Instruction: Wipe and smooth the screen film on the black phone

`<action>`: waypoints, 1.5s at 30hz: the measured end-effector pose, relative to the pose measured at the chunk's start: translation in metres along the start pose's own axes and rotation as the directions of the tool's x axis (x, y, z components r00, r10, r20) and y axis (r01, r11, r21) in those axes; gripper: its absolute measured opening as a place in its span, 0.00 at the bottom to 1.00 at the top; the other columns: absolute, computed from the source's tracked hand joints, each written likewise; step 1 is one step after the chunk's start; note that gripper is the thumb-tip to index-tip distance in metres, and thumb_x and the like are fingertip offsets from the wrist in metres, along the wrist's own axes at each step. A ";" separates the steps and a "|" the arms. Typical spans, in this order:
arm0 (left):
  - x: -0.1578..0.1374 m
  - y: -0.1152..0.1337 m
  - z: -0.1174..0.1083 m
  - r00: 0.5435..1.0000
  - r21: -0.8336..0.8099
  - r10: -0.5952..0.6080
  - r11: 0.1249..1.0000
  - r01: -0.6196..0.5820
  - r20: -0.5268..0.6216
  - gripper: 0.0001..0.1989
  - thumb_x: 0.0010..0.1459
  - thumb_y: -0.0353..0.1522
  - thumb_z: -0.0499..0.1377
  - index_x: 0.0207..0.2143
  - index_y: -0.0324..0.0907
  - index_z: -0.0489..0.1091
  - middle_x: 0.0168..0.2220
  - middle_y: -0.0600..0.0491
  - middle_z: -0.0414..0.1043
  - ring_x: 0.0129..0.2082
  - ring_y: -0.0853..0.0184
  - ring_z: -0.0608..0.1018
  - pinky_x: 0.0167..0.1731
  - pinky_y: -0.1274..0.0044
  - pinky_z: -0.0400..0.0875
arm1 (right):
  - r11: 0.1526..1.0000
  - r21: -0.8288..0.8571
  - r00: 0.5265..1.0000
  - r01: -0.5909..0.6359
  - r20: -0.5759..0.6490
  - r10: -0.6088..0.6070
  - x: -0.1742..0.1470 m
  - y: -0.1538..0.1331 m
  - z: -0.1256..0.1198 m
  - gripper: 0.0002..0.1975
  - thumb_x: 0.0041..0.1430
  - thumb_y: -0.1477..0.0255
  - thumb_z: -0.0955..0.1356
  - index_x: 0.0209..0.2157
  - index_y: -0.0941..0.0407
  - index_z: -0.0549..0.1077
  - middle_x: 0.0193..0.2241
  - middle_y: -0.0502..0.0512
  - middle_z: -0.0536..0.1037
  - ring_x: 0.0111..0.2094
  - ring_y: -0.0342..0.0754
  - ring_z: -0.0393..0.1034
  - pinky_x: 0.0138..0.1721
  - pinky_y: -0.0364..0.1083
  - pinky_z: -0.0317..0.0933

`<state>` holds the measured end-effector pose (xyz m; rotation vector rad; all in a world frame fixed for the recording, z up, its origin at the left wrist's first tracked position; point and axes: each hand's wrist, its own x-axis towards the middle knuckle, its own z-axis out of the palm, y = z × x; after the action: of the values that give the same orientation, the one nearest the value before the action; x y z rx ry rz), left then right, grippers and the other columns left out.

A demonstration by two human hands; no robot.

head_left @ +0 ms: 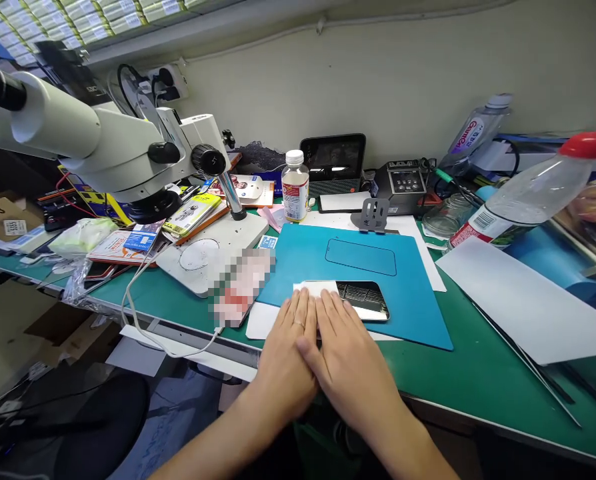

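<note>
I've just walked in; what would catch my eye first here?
Probably the left hand and right hand, laid side by side on a white piece partly covering a glossy panel on the blue mat. Then the bulky white microscope at the picture's left, and a tilted, red-capped bottle at the right.

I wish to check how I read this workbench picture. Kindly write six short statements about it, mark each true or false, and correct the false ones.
1. The left hand and the right hand touch each other. True.
2. A white piece covers the whole glossy slab. False: the slab's right part shows.
3. A microscope stands on the picture's left. True.
4. The mat under the slab is red. False: it is blue.
5. The red-capped bottle is at the far left. False: it is on the right.
6. A dark outline marks the mat. True.
</note>
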<state>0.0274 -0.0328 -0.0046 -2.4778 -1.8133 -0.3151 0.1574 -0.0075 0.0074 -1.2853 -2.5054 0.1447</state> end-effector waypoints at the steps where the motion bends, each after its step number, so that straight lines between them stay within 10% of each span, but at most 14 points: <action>1: -0.007 0.002 0.000 1.000 0.001 0.003 1.000 -0.003 -0.013 0.33 0.65 0.32 0.50 0.69 0.29 0.50 0.70 0.36 0.49 0.70 0.50 0.54 0.66 0.62 0.57 | 1.000 -0.007 1.000 0.019 -0.016 -0.019 -0.007 -0.003 0.000 0.37 0.70 0.54 0.55 0.66 0.70 0.59 0.66 0.71 0.59 0.67 0.64 0.56 0.64 0.63 0.56; 11: 0.017 -0.009 0.004 1.000 0.023 -0.022 1.000 0.021 0.016 0.32 0.65 0.31 0.49 0.68 0.25 0.52 0.69 0.34 0.51 0.70 0.48 0.55 0.66 0.58 0.57 | 0.999 0.035 0.994 -0.041 0.099 0.037 0.021 0.005 -0.003 0.36 0.71 0.55 0.53 0.68 0.68 0.57 0.67 0.69 0.58 0.69 0.61 0.51 0.68 0.62 0.50; 18: -0.018 0.005 0.008 0.993 0.071 0.030 0.997 -0.022 -0.114 0.31 0.65 0.31 0.49 0.69 0.30 0.52 0.70 0.38 0.52 0.69 0.51 0.57 0.65 0.62 0.58 | 0.997 0.075 1.000 0.003 0.014 -0.004 -0.015 -0.004 -0.002 0.37 0.69 0.52 0.56 0.67 0.66 0.59 0.67 0.66 0.59 0.68 0.60 0.53 0.67 0.59 0.53; 25: 0.045 0.031 0.008 0.991 0.081 0.137 0.987 -0.136 -0.010 0.32 0.65 0.34 0.50 0.67 0.24 0.54 0.68 0.32 0.54 0.68 0.43 0.58 0.66 0.58 0.56 | 0.987 0.042 0.981 -0.158 0.118 0.152 -0.007 0.048 -0.014 0.37 0.71 0.53 0.52 0.69 0.65 0.55 0.69 0.65 0.55 0.70 0.58 0.48 0.68 0.62 0.49; 32: 0.026 0.058 0.017 0.976 0.060 0.177 0.983 -0.171 -0.127 0.34 0.65 0.38 0.51 0.68 0.27 0.54 0.68 0.34 0.55 0.69 0.47 0.58 0.67 0.60 0.53 | 0.990 0.017 0.988 -0.143 0.062 0.142 -0.050 0.052 -0.014 0.37 0.70 0.54 0.55 0.69 0.65 0.53 0.69 0.65 0.54 0.70 0.59 0.47 0.68 0.63 0.49; 39: 0.065 0.047 0.013 0.983 0.097 0.185 0.978 -0.185 0.017 0.31 0.66 0.34 0.50 0.67 0.26 0.56 0.67 0.33 0.57 0.68 0.45 0.59 0.65 0.58 0.57 | 0.963 0.083 0.965 -0.254 0.092 0.247 -0.015 0.068 -0.016 0.35 0.72 0.55 0.51 0.69 0.65 0.54 0.70 0.64 0.53 0.71 0.56 0.45 0.70 0.61 0.44; 45: 0.022 0.047 0.017 0.973 0.087 0.212 0.975 -0.204 -0.095 0.30 0.66 0.33 0.49 0.67 0.28 0.56 0.68 0.35 0.55 0.69 0.47 0.58 0.65 0.59 0.57 | 0.989 0.006 0.988 -0.151 0.027 0.151 -0.046 0.038 -0.013 0.38 0.70 0.53 0.54 0.69 0.67 0.54 0.69 0.67 0.53 0.70 0.61 0.46 0.67 0.64 0.50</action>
<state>0.0807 -0.0237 -0.0138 -2.5183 -1.4825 -0.3475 0.2162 -0.0231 -0.0001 -1.4790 -2.4257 0.2079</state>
